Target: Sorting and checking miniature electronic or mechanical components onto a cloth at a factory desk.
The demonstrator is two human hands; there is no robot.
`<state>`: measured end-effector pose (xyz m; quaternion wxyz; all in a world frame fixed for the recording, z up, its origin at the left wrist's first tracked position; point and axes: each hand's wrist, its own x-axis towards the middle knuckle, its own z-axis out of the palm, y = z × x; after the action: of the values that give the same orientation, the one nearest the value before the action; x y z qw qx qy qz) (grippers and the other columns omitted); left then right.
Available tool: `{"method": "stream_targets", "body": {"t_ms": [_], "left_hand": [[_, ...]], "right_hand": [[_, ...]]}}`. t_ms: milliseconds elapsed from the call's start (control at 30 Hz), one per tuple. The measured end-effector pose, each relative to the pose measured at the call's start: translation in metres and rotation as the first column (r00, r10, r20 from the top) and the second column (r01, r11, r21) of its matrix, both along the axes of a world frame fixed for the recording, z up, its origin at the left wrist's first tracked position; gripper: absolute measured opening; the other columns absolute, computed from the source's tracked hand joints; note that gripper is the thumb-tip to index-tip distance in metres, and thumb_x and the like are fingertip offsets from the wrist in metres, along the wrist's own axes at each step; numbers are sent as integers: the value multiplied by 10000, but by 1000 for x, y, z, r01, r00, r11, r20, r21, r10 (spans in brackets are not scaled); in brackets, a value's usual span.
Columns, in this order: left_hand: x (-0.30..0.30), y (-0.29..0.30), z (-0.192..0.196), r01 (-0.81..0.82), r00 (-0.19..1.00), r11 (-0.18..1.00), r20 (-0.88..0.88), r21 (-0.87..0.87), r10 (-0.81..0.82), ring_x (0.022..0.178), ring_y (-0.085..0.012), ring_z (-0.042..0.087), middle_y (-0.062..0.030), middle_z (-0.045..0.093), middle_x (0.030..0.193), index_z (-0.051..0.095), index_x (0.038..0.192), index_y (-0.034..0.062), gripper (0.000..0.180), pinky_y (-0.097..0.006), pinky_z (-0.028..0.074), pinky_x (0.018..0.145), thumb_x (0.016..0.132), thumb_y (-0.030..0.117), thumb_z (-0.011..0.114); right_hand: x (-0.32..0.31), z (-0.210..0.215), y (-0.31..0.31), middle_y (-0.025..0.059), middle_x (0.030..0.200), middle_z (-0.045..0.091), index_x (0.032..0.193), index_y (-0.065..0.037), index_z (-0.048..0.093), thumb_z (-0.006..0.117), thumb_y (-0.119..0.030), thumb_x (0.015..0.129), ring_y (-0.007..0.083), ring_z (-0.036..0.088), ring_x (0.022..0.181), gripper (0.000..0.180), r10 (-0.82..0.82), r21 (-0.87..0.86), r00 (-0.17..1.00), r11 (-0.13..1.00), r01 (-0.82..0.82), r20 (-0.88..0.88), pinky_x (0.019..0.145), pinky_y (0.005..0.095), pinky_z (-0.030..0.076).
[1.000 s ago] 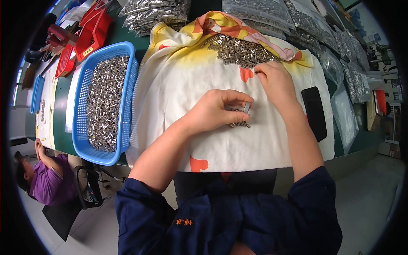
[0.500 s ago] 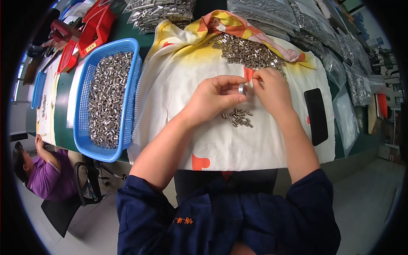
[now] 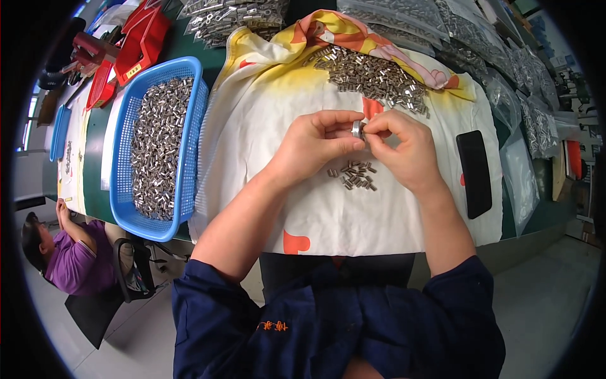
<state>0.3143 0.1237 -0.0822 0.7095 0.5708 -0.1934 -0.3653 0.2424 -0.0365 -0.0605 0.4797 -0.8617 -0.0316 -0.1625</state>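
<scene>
Over the white printed cloth point(image 3: 262, 120), my left hand point(image 3: 315, 142) pinches a short silver metal ring point(image 3: 357, 129) between thumb and fingers. My right hand point(image 3: 407, 145) meets it from the right, thumb and index finger pressed together at the ring's open side. Whatever those fingertips hold is too small and covered to make out. Just below the hands lies a small scatter of short metal tubes point(image 3: 357, 178). A larger heap of the same metal tubes point(image 3: 372, 77) rests at the cloth's far side, beneath its bunched yellow and orange edge.
At left stands a blue plastic basket point(image 3: 196, 158) full of metal tubes. A black phone point(image 3: 474, 174) lies on the cloth's right side. Bagged metal parts point(image 3: 237, 19) line the far edge, and red bins point(image 3: 140, 47) sit far left. A person in purple point(image 3: 82, 259) sits at left.
My right hand has come down and toward me from the near edge of the heap, and its fingertips now touch the ring. The left hand has stayed in place.
</scene>
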Motion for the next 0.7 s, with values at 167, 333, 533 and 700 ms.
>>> {"method": "stream_targets", "body": {"t_ms": [167,333,533,700], "left_hand": [[-2,1,-1,-13,999,999,36,31,12,830,-95,590,-71,625,933,517,1118,-57,370,-220,496,733,778,23,639],[-1,2,0,-28,989,993,149,119,10,838,-99,593,-81,626,941,511,1130,-60,386,-217,494,737,780,39,642],[-7,-2,4,64,997,996,-51,64,-60,866,-91,572,-55,600,984,524,1123,-31,373,-216,475,766,769,-13,637],[-7,3,2,111,994,991,1,70,-111,846,-82,572,-40,605,961,544,1103,-21,363,-215,479,753,760,17,656]], "right_hand": [[-1,-2,8,81,696,570,728,-30,562,601,26,667,245,553,644,92,-30,-228,988,972,65,153,570,322,452],[-1,-2,5,83,701,585,750,-25,577,607,10,688,223,564,638,76,-18,-229,985,972,57,170,577,307,454],[-1,-3,-13,51,744,623,842,4,615,639,-30,723,96,569,660,126,82,227,955,974,-16,-284,621,223,455],[7,7,-24,37,831,601,938,-12,604,595,-13,746,106,544,746,192,6,52,967,999,8,-255,697,245,445]]}}
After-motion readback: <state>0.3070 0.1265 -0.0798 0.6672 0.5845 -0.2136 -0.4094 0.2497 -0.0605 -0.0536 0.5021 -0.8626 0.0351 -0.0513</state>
